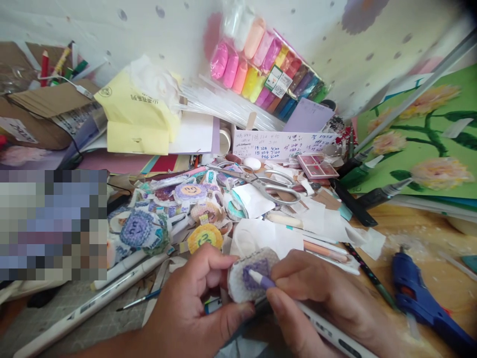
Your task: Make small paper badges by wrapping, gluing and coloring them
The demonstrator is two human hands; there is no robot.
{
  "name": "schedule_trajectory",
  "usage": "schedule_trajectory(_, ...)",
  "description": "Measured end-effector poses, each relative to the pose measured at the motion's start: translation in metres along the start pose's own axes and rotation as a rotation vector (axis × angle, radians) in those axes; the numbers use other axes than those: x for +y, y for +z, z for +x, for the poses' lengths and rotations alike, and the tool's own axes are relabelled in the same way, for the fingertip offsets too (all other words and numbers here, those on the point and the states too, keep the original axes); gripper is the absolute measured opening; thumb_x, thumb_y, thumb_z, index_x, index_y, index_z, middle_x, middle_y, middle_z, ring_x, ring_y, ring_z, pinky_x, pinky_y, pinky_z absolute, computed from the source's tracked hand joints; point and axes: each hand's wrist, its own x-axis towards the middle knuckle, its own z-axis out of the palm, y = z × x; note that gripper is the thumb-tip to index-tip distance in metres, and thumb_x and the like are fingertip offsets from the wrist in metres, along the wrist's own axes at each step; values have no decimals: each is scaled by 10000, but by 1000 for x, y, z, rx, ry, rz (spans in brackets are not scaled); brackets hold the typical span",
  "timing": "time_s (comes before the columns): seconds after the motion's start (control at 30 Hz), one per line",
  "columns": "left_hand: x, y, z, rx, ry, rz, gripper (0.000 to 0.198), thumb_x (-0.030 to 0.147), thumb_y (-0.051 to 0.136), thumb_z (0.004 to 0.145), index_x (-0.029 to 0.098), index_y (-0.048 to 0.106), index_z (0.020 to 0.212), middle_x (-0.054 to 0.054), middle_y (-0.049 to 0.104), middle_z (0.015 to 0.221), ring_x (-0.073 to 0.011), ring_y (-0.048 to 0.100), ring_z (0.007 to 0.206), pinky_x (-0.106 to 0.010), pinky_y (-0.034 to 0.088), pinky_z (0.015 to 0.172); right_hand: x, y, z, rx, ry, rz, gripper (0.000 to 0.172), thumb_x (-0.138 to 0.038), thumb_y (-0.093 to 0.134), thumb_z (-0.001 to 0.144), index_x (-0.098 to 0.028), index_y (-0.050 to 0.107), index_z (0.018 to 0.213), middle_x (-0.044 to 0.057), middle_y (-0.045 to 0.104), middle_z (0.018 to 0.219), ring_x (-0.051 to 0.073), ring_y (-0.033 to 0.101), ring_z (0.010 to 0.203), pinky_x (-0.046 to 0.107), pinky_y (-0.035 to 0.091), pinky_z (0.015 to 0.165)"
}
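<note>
Between the thumb and fingers of my left hand (201, 298) is a small white textured patch (238, 286), crochet-like, with a purple area coloured on its middle. A marker pen (328, 330) with a purple collar and pale tip is gripped in my right hand (328, 293). Its tip touches the purple area. Just beyond my hands lies a heap of similar coloured patches, among them a yellow one (206, 236) with a drawn face and a blue-purple one (137, 227). White paper (268, 233) lies behind the held patch.
Metal scissors (266, 186) rest on the clutter at the centre. At right lies a blue glue gun (417, 288). More markers (93, 303) and a thin brush (139, 300) lie on the cutting mat at left. A pack of coloured clay (268, 64) leans at the back.
</note>
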Motion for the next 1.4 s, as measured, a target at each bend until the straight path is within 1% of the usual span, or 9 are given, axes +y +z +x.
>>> schedule_trajectory(0.2, -6, -3, 1, -35, 24, 19, 269, 293, 747, 703, 234, 536, 861, 4, 712, 716, -187, 674, 677, -274, 505, 621, 2, 0, -2, -36, 26, 33, 143, -101, 666, 751, -222, 621, 814, -9, 673, 687, 123, 650, 585, 203, 508, 526)
schedule_trajectory(0.53, -5, -1, 3, -28, 22, -8, 266, 273, 761, 685, 230, 555, 848, 5, 719, 712, -176, 672, 653, -266, 501, 611, -6, -8, 11, -151, -15, -33, 161, -71, 628, 749, -208, 578, 682, -13, 645, 600, 103, 618, 517, 169, 461, 452)
schedule_trajectory(0.63, -4, -1, 2, -15, 25, 6, 264, 252, 761, 681, 231, 563, 855, 10, 717, 701, -180, 680, 666, -265, 506, 619, -5, -9, 11, -125, -36, -37, 180, -64, 595, 752, -217, 564, 663, -21, 621, 574, 106, 597, 484, 175, 439, 412)
schedule_trajectory(0.73, -4, 0, 2, 2, 16, 0, 257, 246, 755, 686, 237, 567, 861, 1, 746, 744, -182, 686, 684, -270, 512, 641, -5, -11, 9, -84, 3, -38, 206, -47, 562, 758, -216, 537, 643, -22, 596, 556, 106, 577, 474, 182, 431, 408)
schedule_trajectory(0.83, -4, 0, 0, 16, 17, 12, 264, 243, 757, 681, 240, 573, 871, 0, 756, 753, -179, 687, 679, -269, 511, 651, -6, -10, 5, 23, 72, -9, 193, -61, 568, 773, -217, 530, 665, -23, 593, 582, 102, 564, 476, 196, 439, 435)
schedule_trajectory(0.93, -4, 0, -2, 8, 12, 26, 258, 242, 757, 680, 240, 575, 862, 8, 748, 719, -179, 686, 670, -263, 507, 642, -8, -4, 1, 117, 67, 35, 154, -76, 605, 753, -221, 573, 711, -20, 621, 627, 102, 580, 490, 200, 437, 440)
schedule_trajectory(1.07, -1, 1, -1, -5, 9, 11, 249, 245, 755, 681, 243, 565, 843, 4, 759, 739, -176, 683, 673, -258, 507, 633, -7, 6, 1, 156, 32, 24, 153, -66, 618, 730, -211, 594, 688, -20, 622, 593, 99, 585, 480, 197, 428, 429)
schedule_trajectory(1.17, 0, 1, 0, -15, 2, 15, 247, 252, 753, 684, 244, 556, 833, 4, 752, 729, -178, 680, 668, -265, 509, 629, -6, 6, 2, 136, 4, -4, 159, -56, 638, 711, -210, 597, 711, -26, 645, 606, 99, 601, 489, 204, 460, 478)
schedule_trajectory(1.4, -5, -1, 3, -34, 17, 26, 263, 277, 761, 665, 235, 542, 804, 11, 696, 650, -193, 673, 630, -272, 494, 580, -2, -3, 5, -85, -29, -17, 161, -53, 650, 735, -201, 600, 772, -9, 678, 675, 106, 643, 573, 186, 501, 539)
